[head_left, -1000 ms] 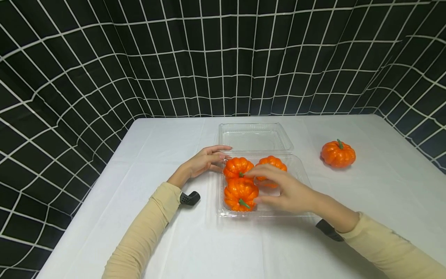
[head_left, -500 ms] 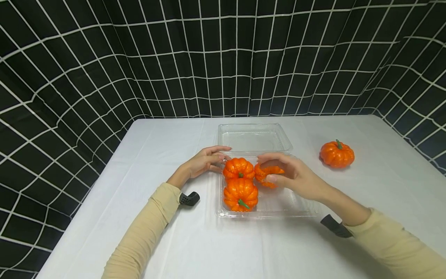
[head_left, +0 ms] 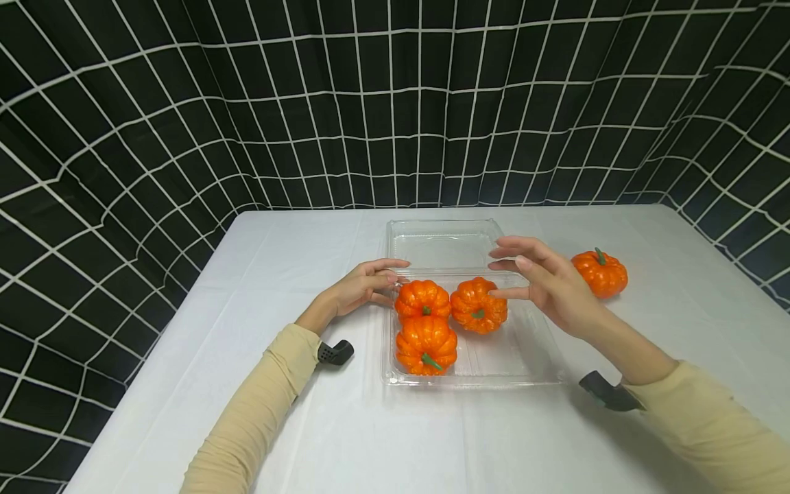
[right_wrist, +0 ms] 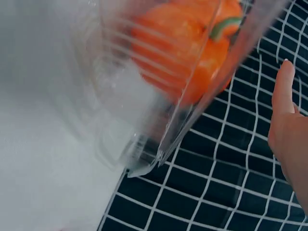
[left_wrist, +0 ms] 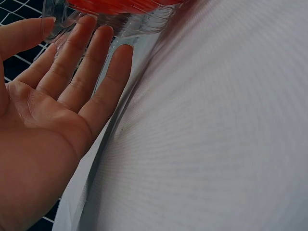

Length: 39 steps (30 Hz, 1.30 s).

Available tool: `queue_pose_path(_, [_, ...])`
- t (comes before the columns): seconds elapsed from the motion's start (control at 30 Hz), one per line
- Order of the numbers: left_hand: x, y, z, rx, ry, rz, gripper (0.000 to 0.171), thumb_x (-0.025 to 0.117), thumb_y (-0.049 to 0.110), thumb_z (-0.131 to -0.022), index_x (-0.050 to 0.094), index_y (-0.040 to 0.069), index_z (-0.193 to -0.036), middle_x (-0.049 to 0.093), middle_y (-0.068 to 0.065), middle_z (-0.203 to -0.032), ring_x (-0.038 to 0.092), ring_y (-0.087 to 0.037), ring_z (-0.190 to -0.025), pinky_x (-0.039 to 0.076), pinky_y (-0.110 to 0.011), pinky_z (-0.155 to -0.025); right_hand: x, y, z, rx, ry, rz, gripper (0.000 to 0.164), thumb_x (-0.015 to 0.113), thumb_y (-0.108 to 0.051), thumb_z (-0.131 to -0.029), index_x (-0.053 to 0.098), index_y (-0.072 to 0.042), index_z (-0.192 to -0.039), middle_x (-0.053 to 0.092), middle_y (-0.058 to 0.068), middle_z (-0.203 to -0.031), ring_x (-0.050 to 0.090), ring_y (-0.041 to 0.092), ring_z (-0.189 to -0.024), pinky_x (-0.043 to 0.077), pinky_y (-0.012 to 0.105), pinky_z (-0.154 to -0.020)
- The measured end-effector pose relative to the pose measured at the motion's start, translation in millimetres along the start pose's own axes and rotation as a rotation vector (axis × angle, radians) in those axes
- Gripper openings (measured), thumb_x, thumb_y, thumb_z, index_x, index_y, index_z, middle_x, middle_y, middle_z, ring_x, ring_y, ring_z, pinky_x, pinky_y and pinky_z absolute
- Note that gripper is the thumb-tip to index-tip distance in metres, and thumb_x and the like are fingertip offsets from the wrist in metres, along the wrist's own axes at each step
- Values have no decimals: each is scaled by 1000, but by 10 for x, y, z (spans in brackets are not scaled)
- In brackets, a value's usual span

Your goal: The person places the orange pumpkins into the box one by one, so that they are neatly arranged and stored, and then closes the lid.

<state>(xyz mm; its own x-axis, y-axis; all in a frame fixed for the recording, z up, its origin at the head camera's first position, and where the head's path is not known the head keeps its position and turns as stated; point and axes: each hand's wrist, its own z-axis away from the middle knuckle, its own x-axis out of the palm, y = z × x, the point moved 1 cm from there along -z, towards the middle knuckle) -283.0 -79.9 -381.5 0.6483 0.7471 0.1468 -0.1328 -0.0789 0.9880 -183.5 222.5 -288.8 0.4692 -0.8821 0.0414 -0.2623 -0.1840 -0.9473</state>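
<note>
A clear plastic clamshell container [head_left: 512, 363] lies with its lid [head_left: 453, 240] folded back behind it. In its base sit three orange toy pumpkins: a back-left pumpkin [head_left: 422, 299], a front-left pumpkin [head_left: 426, 346] and a back-right pumpkin [head_left: 478, 310]. My left hand [head_left: 361, 283] rests at the container's back-left corner, fingers nearly straight; the left wrist view shows thumb and fingertips right at the clear plastic. Fingers spread and holding nothing, my right hand [head_left: 552, 281] hovers over the container's right side, one fingertip overlapping the back-right pumpkin in the head view.
Another orange pumpkin [head_left: 600, 273] stands on the white tablecloth [head_left: 666, 309] to the right, partly behind my right hand. A black curtain with a white grid [head_left: 426, 103] encloses the table's back and sides. Black wrist devices [head_left: 336, 352] show at both cuffs.
My right hand has come off the back-right pumpkin, spread its fingers and moved back and right. That pumpkin now sits uncovered in the container. My left hand has stayed in place.
</note>
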Motion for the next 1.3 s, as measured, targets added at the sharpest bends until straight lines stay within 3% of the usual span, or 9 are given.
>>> queue_pose_path(0.4, [-6,-10,-6,1,-2,-9,49,51,5,-93,39,-3,-141,58,-15,-121,59,-23,-101,54,-37,-80,-349,16,12,75,140,-120,29,37,-19,-104,51,-11,-127,49,8,-125,52,20,-113,53,38,-83])
queue_pose_path(0.73, [-5,-2,1,-2,3,-11,48,50,5,-94,41,-2,-140,57,-15,-121,59,-23,-102,54,-36,-79,-619,49,46,72,237,-242,27,41,-17,-103,52,-9,-126,53,7,-120,56,21,-108,53,40,-82])
queue_pose_path(0.9, [-12,-7,3,-2,0,-7,47,50,4,-94,41,-2,-140,57,-16,-122,59,-23,-101,54,-37,-79,-705,35,81,166,290,-226,29,44,-23,-102,46,-13,-129,53,3,-121,59,16,-106,51,32,-83])
queue_pose_path(1.07, [-13,-9,2,-4,-1,-8,47,49,4,-95,40,-3,-141,57,-16,-122,59,-23,-101,54,-37,-79,-778,20,124,262,348,-134,33,45,-32,-101,43,-20,-132,53,-3,-124,63,14,-101,44,30,-73])
queue_pose_path(1.17, [-8,-7,3,-6,3,-9,47,49,3,-95,40,-3,-141,56,-16,-123,59,-23,-101,54,-37,-78,-829,29,151,248,352,-118,33,45,-31,-101,43,-20,-132,53,-2,-123,63,14,-100,50,31,-80])
queue_pose_path(1.3, [-7,-10,2,-7,7,-10,47,48,3,-95,40,-3,-140,57,-15,-122,59,-23,-101,54,-37,-79,-910,66,195,186,340,-182,31,43,-25,-102,42,-15,-131,52,2,-122,59,15,-104,55,35,-77])
